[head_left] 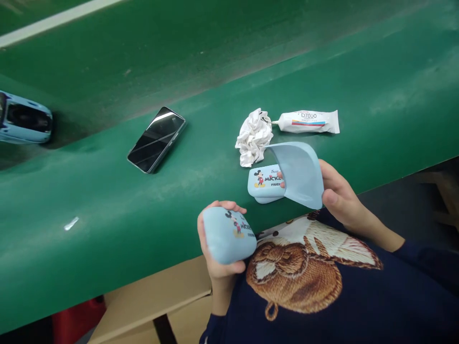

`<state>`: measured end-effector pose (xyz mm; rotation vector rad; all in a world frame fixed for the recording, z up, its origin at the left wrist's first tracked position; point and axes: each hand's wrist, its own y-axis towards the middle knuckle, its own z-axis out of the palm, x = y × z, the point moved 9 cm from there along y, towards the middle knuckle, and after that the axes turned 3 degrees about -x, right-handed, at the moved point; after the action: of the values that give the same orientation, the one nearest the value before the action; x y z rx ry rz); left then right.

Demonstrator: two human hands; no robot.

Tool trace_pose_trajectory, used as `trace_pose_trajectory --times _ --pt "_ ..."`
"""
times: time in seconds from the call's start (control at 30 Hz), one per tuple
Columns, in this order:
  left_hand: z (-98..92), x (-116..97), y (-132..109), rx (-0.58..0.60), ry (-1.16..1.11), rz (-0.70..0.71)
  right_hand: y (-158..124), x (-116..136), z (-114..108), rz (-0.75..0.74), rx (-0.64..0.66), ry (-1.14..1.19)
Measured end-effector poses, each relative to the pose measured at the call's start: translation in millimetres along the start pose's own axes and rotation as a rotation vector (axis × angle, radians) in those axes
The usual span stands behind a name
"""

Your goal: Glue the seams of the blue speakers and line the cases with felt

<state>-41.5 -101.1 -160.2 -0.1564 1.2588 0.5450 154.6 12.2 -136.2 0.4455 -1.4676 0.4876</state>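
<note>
My left hand (215,258) grips a light blue case (229,234) with a cartoon mouse print, held just off the near edge of the green belt (107,205). My right hand (337,196) holds a plain light blue curved shell (299,174), tilted up on edge. Right beside that shell, a second printed blue case (263,184) lies flat on the belt; a fingertip touches it.
A crumpled white cloth (254,136) and a white glue tube marked D7000 (310,121) lie behind the cases. A dark phone (157,139) rests further left. Another blue case (23,119) sits at the far left edge. Cardboard boxes (158,301) stand below the belt.
</note>
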Motion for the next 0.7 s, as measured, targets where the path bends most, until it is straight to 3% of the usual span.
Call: trace_pose_trajectory --times 0.17,0.33,0.53,0.63,0.7 --pt "-1.8 -13.0 -2.7 0.029 0.328 0.031 0.2 -1.9 4.1 0.045 0.011 -0.013" --pt "6.4 -23.2 -1.6 0.087 0.425 0.153 1.1 5.5 7.0 -0.028 0.049 -0.079" --pt "-3.3 -10.6 -6.2 0.018 0.31 0.033 2.9 19.4 -3.6 -0.132 -0.006 -0.317" --pt "-11.6 -13.8 -6.6 -0.01 0.367 0.018 2.4 18.9 -6.0 -0.11 -0.01 -0.239" --pt "-17.4 -19.7 -3.9 -0.006 0.525 0.007 1.4 12.6 -4.6 -0.051 0.011 -0.099"
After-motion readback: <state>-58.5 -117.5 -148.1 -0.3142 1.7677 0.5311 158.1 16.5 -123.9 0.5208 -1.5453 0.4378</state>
